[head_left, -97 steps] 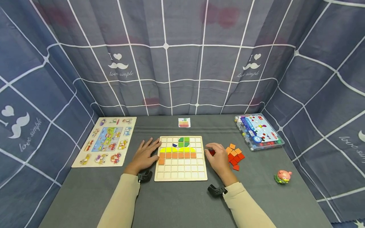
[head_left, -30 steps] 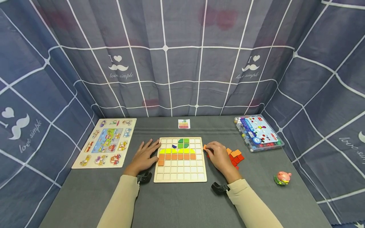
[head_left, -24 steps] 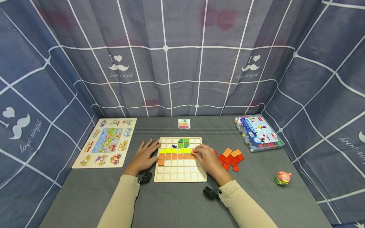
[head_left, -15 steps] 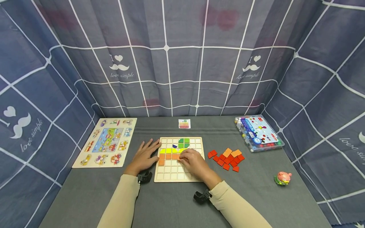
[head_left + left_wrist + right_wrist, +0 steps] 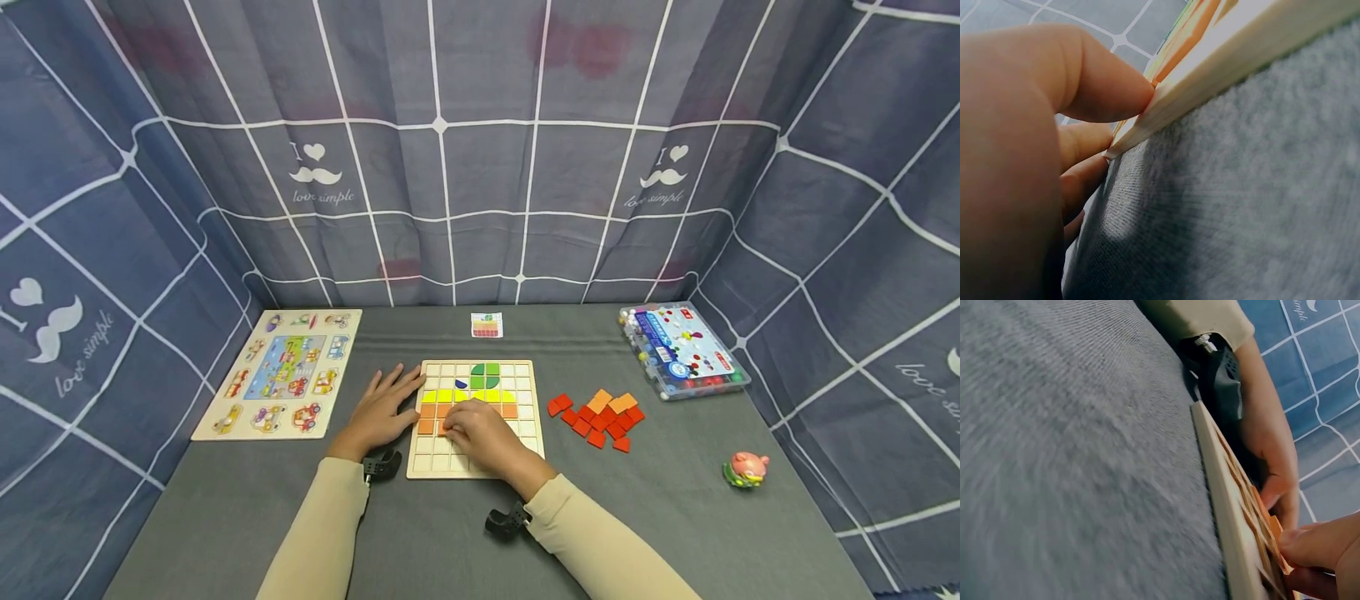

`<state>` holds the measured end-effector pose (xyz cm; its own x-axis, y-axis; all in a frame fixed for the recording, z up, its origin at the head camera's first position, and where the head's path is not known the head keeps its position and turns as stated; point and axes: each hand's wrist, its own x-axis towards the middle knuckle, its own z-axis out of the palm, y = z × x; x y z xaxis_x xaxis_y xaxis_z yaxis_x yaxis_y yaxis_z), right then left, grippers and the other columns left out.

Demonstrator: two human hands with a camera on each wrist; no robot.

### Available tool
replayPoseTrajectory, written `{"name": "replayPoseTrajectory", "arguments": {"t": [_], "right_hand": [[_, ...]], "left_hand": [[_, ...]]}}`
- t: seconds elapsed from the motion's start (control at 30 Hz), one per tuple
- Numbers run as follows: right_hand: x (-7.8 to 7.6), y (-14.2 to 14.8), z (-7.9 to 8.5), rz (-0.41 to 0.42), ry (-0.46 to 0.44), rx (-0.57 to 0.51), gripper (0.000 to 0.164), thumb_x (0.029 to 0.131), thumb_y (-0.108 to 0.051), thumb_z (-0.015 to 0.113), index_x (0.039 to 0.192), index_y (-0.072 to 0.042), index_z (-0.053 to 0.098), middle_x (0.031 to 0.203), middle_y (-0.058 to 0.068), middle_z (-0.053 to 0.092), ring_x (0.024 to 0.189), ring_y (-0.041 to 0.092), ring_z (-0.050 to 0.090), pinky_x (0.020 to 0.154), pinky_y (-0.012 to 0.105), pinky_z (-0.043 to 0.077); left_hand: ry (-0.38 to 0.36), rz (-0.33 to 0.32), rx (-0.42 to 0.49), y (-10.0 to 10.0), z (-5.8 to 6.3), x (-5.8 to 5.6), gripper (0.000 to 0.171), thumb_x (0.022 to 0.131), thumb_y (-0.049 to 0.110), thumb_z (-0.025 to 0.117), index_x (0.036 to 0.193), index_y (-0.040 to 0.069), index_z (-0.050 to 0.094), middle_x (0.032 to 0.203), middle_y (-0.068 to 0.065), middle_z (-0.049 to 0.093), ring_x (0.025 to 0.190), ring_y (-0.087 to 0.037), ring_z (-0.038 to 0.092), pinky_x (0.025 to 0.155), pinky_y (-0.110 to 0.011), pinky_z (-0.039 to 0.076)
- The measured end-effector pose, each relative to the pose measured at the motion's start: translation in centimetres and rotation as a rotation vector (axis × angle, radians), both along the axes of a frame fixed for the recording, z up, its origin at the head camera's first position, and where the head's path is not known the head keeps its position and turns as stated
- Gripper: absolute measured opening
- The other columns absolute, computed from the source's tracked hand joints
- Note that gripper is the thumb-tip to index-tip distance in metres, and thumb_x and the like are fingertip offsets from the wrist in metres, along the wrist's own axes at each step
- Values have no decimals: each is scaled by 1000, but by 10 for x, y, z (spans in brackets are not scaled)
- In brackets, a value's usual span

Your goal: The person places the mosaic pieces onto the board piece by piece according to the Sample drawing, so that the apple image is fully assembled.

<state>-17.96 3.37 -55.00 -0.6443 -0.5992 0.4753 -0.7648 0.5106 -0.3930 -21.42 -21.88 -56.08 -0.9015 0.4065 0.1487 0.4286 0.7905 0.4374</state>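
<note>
Orange tile (image 5: 1277, 530) pinched in right grip (image 5: 486, 435), grid board (image 5: 450, 462) under it — left grip (image 5: 377, 417) spread-fingered against board's edge; red tiles (image 5: 581, 427) on table (image 5: 420, 533), right of right grip.

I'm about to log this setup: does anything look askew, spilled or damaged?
I see nothing spilled or broken. On the board, the small blue piece appears slanted against the grid, unlike the green tiles, perhaps deliberately. Reddish patches on the curtain don't match its white lines; stains or print, I can't tell.
</note>
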Motion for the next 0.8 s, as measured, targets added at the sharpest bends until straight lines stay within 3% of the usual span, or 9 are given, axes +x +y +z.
{"name": "replayPoseTrajectory", "arguments": {"t": [0.33,0.63,0.8], "right_hand": [[1,-9,-6,-50,67,-18,5,90,-4,82,89,-9,82,97,-1,76,94,15,71,93,33,57],[4,-9,-5,-88,39,-29,5,90,-5,81,89,-10,81,95,-2,75,94,14,70,93,35,57],[5,-4,-5,-90,22,-52,6,89,-4,83,92,-9,81,102,0,76,100,16,70,94,34,57]], "left_hand": [[0,2,0,2,3,1,70,94,26,63,161,13,48,168,-4,35,157,-33,20,126,-58,1],[-7,3,8,2,4,2,69,94,26,63,161,13,49,168,-4,35,157,-33,22,127,-58,1],[-2,10,3,2,2,1,70,94,26,63,161,13,48,168,-3,34,157,-33,21,126,-58,2]]}}
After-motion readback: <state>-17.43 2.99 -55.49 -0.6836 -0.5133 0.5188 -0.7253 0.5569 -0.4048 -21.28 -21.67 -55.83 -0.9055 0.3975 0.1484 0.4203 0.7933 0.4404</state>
